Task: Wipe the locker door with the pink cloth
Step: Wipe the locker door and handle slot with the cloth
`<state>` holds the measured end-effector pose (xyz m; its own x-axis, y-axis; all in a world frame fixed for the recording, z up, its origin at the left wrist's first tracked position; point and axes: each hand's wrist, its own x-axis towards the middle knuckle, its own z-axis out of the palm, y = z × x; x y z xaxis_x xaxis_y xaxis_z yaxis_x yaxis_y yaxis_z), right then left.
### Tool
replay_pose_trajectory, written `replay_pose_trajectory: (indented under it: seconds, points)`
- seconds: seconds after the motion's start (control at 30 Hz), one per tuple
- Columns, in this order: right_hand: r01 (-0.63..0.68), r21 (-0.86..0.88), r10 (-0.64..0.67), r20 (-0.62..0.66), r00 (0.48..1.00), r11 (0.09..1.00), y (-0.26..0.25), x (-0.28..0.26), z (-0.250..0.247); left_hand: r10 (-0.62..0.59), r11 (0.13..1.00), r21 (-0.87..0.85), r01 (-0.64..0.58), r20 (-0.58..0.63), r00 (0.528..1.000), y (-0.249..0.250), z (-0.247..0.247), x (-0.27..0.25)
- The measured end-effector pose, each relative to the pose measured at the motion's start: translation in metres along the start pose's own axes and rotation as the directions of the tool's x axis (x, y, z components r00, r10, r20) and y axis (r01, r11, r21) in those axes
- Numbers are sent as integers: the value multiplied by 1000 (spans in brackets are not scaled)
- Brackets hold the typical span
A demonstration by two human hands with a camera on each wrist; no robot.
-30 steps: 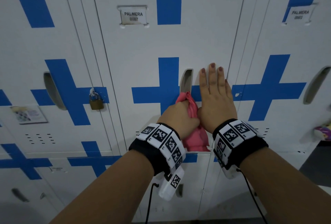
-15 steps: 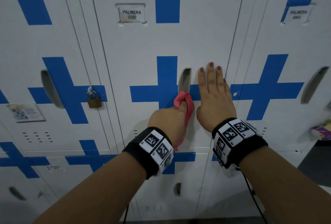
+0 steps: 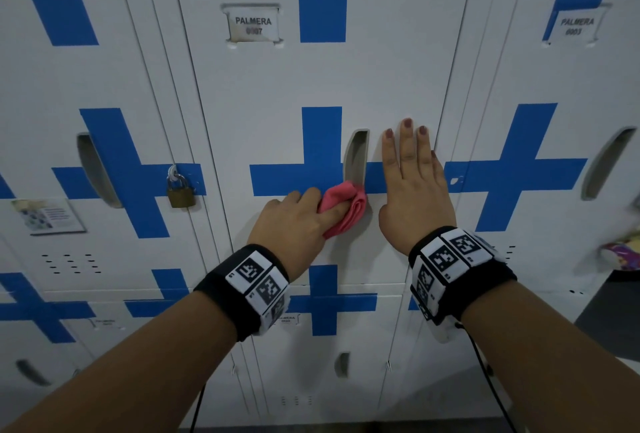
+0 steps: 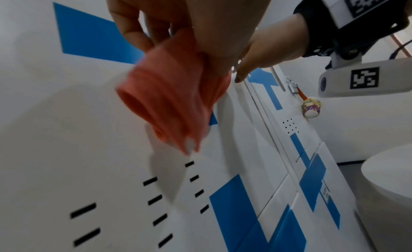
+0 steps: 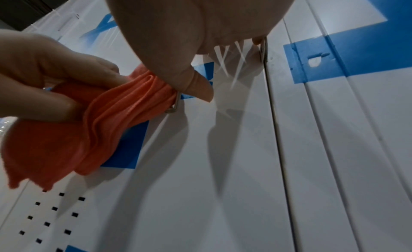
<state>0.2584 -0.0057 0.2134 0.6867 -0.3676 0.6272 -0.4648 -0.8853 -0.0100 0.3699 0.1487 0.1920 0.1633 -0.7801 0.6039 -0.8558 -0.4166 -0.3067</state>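
Wiping is under way, we judge. Our left hand point(image 3: 294, 221) grips the bunched cloth point(image 3: 344, 205) between fingers and thumb and holds it to the door point(image 3: 322, 79), just below the handle slot point(image 3: 356, 159), on the blue cross point(image 3: 320, 152). From the left wrist the cloth looks blurred.

Our right hand point(image 3: 414, 190) lies flat on the door, fingers straight and close together, right of the slot, holding nothing. We take it as a brace.

Most of the door looks unreached from here: the upper half around the name tag point(image 3: 253, 24), the left side, the vent slits point(image 4: 156, 199) lower down. Next move, in our judgement: carry the cloth off the slot in broad passes, keeping pressure even. The right hand will have to shift so its patch gets wiped too.

Count:
- one cloth
- two hands, each with a marker wristband
- one padlock point(image 3: 180, 190), on the door to the left
- two name tags legible
- one patterned trinket point(image 4: 311, 106) hanging at a door to the right
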Motion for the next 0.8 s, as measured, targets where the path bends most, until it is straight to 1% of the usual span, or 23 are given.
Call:
replay_pose_trajectory:
  seconds: [0.07,0.13,0.23,0.3,0.37,0.43,0.47,0.57,0.63,0.8]
  points:
    - [1,-1,-1,0,1000,1000,0,0,0,12,1000,11,-11,-71,997,-4,-2,-1]
    - [-3,0,3,-2,1000,1000,0,0,1,-35,999,2,35,-143,989,-6,-9,0]
    - [-9,12,9,-6,1000,1000,-1,0,0,-130,988,-108,107,-231,964,-9,-22,8]
    - [-5,18,6,-14,1000,1000,-1,0,-1,-162,976,-183,114,-271,949,-9,-30,18]
    - [-3,19,3,-14,1000,1000,-1,0,-1,-187,971,-200,131,-295,937,-7,-33,29]
    - [-3,16,4,-18,1000,1000,-1,0,0,-197,977,-138,164,-285,938,-5,-29,37]
    - [-3,11,3,-23,1000,1000,-1,1,1,-189,981,-88,172,-259,947,-4,-26,40]
    - [-1,6,1,-33,999,1000,-1,1,2,-151,987,17,157,-184,971,0,-13,41]
    - [-1,8,1,-31,1000,1000,-1,1,2,-158,986,31,166,-180,971,5,-7,39]
    - [-1,12,1,-20,1000,1000,-2,0,0,-227,972,22,234,-170,959,12,2,33]
